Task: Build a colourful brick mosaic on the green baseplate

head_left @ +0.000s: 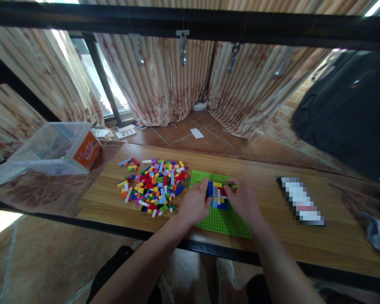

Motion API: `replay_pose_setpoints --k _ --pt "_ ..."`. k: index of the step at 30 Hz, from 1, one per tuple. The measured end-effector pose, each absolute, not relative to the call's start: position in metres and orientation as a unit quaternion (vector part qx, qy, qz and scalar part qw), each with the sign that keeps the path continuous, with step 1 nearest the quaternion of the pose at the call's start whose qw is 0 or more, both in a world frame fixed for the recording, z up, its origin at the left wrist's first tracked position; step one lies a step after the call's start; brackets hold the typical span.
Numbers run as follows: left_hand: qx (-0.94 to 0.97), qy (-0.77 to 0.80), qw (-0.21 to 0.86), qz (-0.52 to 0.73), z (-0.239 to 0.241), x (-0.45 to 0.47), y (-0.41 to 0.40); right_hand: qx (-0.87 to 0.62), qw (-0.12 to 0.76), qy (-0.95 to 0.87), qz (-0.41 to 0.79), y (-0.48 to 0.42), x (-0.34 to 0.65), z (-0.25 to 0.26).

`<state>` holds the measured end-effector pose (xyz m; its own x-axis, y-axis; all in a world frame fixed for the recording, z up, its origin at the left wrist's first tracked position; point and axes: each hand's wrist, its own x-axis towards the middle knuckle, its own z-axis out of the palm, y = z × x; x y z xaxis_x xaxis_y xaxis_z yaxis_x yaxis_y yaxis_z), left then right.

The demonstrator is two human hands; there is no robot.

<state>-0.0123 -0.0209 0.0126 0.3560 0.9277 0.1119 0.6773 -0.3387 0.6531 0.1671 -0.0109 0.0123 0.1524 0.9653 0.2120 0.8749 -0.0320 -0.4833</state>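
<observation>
A green studded baseplate lies on the wooden table. On its middle stands a small build of blue, white, yellow and red bricks. My left hand is curled against the build's left side, fingers touching it. My right hand is closed on the build's right side, pinching at a small green piece near its top. A heap of loose coloured bricks lies just left of the baseplate.
A clear plastic bin with an orange label lies tipped at the table's far left. A dark flat device lies to the right. A black bar crosses overhead; curtains hang behind. A dark bag sits at the right.
</observation>
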Motion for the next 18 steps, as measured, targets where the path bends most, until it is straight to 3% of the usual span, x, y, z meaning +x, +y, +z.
replay_pose_setpoints --k 18 --pt "0.809 0.510 0.215 0.196 0.018 -0.009 -0.022 -0.722 0.173 -0.666 0.075 -0.013 0.155 0.022"
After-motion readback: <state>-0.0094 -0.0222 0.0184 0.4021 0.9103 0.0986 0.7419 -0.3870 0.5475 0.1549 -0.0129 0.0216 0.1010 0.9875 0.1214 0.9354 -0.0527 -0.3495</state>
